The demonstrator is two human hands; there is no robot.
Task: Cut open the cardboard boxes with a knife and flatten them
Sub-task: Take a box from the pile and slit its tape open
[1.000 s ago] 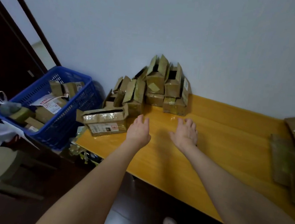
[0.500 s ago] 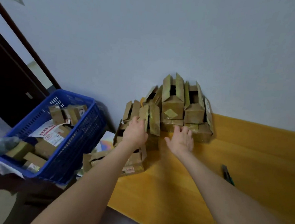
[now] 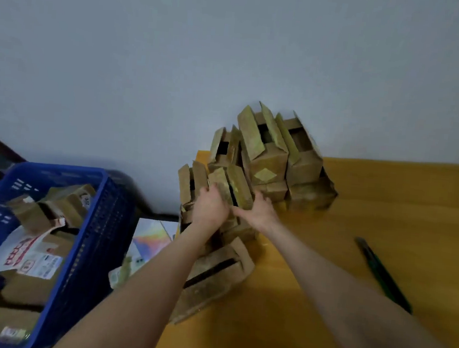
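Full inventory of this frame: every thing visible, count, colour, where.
cardboard boxes: about ten, some hidden, brown, piled at the table's left end against the wall
table: one, yellow, under the pile
knife: one, green and dark, on the table right of the right forearm
basket: one, blue, left of the table
basket boxes: several, brown, inside the basket
mailer: one, white with red print, in the basket
printed sheets: count unclear, multicoloured, low between basket and table
wall: one, pale grey, behind the pile
left hand: one, grips a front box
right hand: one, on that box's right side, grip unclear
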